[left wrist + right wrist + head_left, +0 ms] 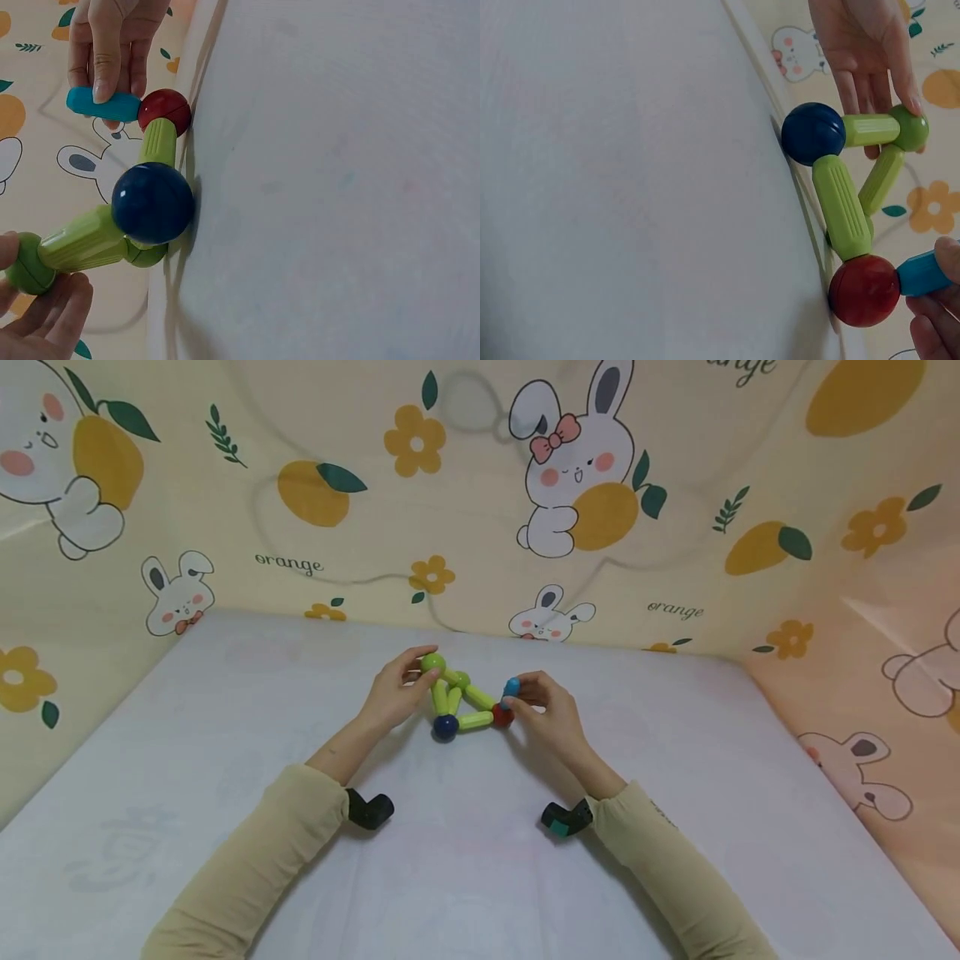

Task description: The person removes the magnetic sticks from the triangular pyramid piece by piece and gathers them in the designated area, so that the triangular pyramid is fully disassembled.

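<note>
A small frame of light-green rods (476, 721) and balls stands on the white table, built like a magnetic stick-and-ball toy. My left hand (393, 691) pinches the raised green ball (432, 663) at its left end. Down in front sits a dark blue ball (152, 203), joined by a rod to the red ball (865, 291). Between thumb and fingers of my right hand (553, 714) is a blue rod (103, 103), its lower end against the red ball. A second green ball (461, 679) lies at the back of the frame.
The white tabletop (465, 860) spreads around both forearms. Behind it rises a cream cloth backdrop (465, 527) printed with rabbits and oranges. Black wrist devices stick out inward from the left cuff (315, 789) and the right cuff (622, 814).
</note>
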A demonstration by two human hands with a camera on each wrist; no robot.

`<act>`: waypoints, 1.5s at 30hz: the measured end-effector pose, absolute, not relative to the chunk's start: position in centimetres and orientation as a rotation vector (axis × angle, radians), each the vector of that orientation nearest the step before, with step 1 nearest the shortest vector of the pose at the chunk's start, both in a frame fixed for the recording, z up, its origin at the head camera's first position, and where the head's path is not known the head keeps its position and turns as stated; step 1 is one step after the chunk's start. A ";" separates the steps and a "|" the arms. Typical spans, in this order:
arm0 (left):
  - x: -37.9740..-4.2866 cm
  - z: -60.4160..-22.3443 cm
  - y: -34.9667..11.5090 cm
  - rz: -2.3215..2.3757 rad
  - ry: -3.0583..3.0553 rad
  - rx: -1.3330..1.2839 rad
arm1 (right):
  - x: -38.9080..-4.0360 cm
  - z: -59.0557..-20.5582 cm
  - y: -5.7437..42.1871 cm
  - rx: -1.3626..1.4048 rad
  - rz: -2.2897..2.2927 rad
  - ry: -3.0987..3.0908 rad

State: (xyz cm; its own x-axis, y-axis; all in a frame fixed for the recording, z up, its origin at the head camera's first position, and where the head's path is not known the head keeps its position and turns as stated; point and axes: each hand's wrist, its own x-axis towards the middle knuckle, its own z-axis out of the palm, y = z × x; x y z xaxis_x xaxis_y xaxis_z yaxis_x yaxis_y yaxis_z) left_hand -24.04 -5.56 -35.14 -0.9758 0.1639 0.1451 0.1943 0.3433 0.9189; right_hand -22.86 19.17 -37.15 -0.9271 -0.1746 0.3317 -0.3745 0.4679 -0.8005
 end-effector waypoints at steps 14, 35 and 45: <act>-23.9 -35.3 -6.1 -1.718 -2.605 -0.306 | -23.1 -37.3 20.6 0.386 1.347 -2.560; -23.8 -35.3 -7.8 -1.613 -2.767 -0.245 | -23.0 -37.2 23.0 0.233 1.278 -2.739; -23.8 -35.5 -8.2 -1.595 -2.806 -0.266 | -22.9 -37.2 23.6 0.200 1.228 -2.781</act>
